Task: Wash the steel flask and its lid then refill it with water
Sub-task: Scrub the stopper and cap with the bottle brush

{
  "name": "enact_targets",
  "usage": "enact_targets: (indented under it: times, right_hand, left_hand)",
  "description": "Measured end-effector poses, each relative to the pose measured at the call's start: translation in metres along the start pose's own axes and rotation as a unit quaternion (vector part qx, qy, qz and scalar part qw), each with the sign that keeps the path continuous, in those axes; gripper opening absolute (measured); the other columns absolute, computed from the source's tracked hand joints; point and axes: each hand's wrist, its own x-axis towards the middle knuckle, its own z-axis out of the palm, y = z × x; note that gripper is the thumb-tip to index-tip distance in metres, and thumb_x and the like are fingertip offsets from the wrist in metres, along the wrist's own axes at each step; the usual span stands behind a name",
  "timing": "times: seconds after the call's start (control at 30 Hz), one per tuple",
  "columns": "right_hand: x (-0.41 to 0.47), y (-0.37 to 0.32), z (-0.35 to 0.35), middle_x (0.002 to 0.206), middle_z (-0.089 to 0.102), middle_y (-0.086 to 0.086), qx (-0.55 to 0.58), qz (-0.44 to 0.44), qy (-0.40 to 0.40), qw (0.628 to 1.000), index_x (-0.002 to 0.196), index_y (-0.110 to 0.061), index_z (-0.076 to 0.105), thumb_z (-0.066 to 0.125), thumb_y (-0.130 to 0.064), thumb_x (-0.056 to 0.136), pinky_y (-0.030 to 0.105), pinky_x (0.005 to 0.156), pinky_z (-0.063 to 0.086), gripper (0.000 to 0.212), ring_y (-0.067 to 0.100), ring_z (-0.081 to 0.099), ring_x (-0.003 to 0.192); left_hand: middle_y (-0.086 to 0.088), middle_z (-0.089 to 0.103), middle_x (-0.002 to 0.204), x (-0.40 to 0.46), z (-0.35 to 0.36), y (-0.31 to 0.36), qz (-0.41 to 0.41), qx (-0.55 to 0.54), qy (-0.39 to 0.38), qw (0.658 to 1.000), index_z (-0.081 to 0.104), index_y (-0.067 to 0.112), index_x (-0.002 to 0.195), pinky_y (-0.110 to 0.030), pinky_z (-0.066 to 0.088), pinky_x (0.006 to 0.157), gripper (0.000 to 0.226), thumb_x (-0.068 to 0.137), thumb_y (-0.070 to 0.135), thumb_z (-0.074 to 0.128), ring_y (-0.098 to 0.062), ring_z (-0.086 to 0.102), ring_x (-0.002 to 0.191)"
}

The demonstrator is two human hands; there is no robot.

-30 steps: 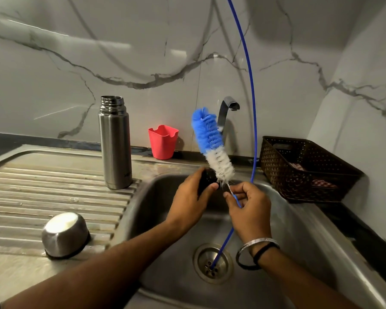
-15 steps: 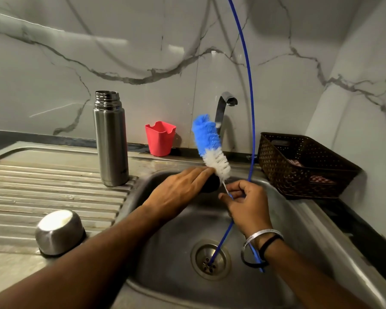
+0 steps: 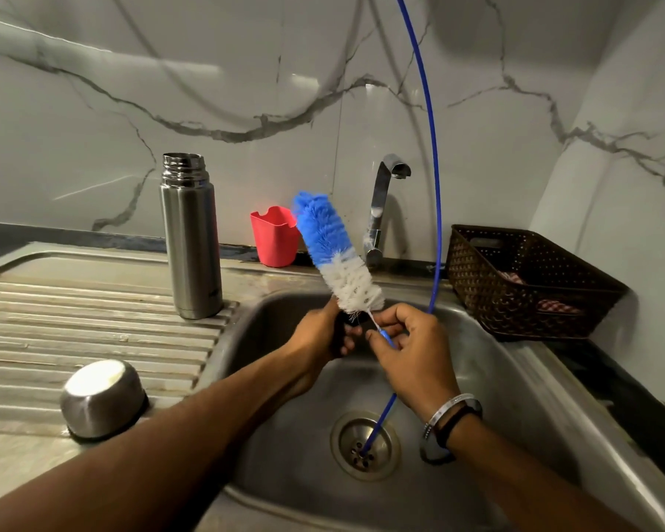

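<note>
Gleaming steel sink (image 3: 515, 378) beneath marble wall (image 3: 246, 71).

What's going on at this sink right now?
A person is over the sink working on a small black piece, apparently the flask's stopper. The left hand grips it, while the right hand pinches the handle of a blue-and-white bottle brush whose bristle end sticks up. The steel flask stands open on the draining board, and its steel cap lies upside down nearer the camera. No water is visibly running from the tap.
</note>
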Motion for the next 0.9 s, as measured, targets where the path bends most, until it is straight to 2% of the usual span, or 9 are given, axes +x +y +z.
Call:
enact_targets:
  times: [0.17,0.23,0.3,0.43,0.57,0.67,0.73,0.83,0.9]
  right_hand:
    - [-0.004,-0.005,0.003,0.079,0.068,-0.006,-0.004,-0.054,0.015,0.998,0.086,-0.018,0.068,0.077,-0.006,0.082,0.028,0.064,0.06,0.015,0.009,0.068,0.071]
    - [-0.004,-0.005,0.001,0.079,0.069,-0.005,0.014,-0.046,0.019,0.999,0.087,-0.017,0.068,0.078,-0.006,0.083,0.023,0.062,0.058,0.015,0.008,0.068,0.07]
    - [-0.004,-0.006,-0.002,0.079,0.07,-0.005,0.04,-0.024,0.024,0.999,0.09,-0.013,0.07,0.076,-0.005,0.084,0.016,0.06,0.055,0.011,0.003,0.069,0.071]
    - [-0.004,-0.006,-0.006,0.081,0.072,-0.006,0.083,0.009,0.035,0.996,0.093,-0.014,0.071,0.076,-0.008,0.086,0.016,0.062,0.054,0.011,0.001,0.069,0.073]
    - [0.0,-0.003,-0.006,0.076,0.07,-0.002,0.096,0.022,0.07,0.993,0.089,-0.014,0.071,0.078,-0.01,0.085,0.018,0.06,0.055,0.009,0.006,0.068,0.067]
    - [0.003,-0.001,-0.008,0.07,0.066,0.002,0.135,0.06,0.07,0.987,0.087,-0.013,0.07,0.077,-0.007,0.085,0.018,0.053,0.049,0.009,0.007,0.059,0.055]
    - [0.004,0.0,-0.011,0.068,0.061,0.005,0.175,0.102,0.053,0.978,0.088,-0.01,0.068,0.075,-0.005,0.086,0.017,0.044,0.04,0.008,0.007,0.05,0.046]
    - [0.005,-0.001,-0.017,0.069,0.055,0.01,0.23,0.162,0.011,0.96,0.095,0.0,0.065,0.072,-0.004,0.089,0.018,0.036,0.032,0.009,0.009,0.041,0.038]
    - [0.006,-0.001,-0.02,0.07,0.056,0.01,0.232,0.172,-0.008,0.957,0.096,0.0,0.066,0.071,-0.005,0.089,0.018,0.035,0.032,0.01,0.009,0.041,0.037]
  left_hand:
    - [0.0,0.038,0.06,-0.009,0.002,0.004,-0.072,-0.034,-0.057,0.995,0.059,0.017,0.079,-0.025,0.027,0.054,0.052,0.104,0.055,0.033,-0.013,0.038,0.052]
    - [0.0,0.046,0.06,-0.008,-0.001,0.003,-0.084,-0.049,-0.064,0.993,0.063,0.015,0.079,-0.023,0.033,0.055,0.056,0.102,0.058,0.036,-0.014,0.047,0.054]
    - [-0.004,0.061,0.07,-0.005,-0.004,0.002,-0.069,-0.083,-0.066,0.992,0.069,0.01,0.095,-0.022,0.042,0.059,0.051,0.104,0.053,0.041,-0.015,0.059,0.063]
    - [-0.011,0.07,0.095,0.0,-0.008,0.0,0.029,-0.126,-0.06,0.99,0.068,0.012,0.114,-0.024,0.055,0.068,0.025,0.105,0.028,0.051,-0.014,0.066,0.078]
    - [-0.007,0.075,0.107,0.003,-0.017,0.001,0.228,0.06,-0.046,0.971,0.064,0.011,0.126,-0.026,0.057,0.084,0.03,0.096,0.01,0.067,-0.013,0.071,0.091]
    - [-0.002,0.074,0.105,0.004,-0.027,0.003,0.35,0.25,0.002,0.903,0.065,0.017,0.13,-0.022,0.056,0.086,0.047,0.086,0.015,0.081,-0.011,0.07,0.085]
    - [0.002,0.07,0.117,0.005,-0.036,0.007,0.422,0.335,-0.011,0.842,0.061,0.018,0.136,-0.021,0.055,0.091,0.054,0.086,0.019,0.081,-0.009,0.069,0.097]
    - [-0.002,0.061,0.138,0.007,-0.048,0.016,0.526,0.494,-0.024,0.691,0.054,0.015,0.144,-0.018,0.043,0.108,0.06,0.089,0.017,0.077,-0.01,0.058,0.124]
    - [-0.003,0.057,0.144,0.008,-0.051,0.018,0.553,0.537,-0.028,0.636,0.053,0.013,0.145,-0.011,0.034,0.112,0.06,0.089,0.014,0.075,-0.01,0.053,0.13]
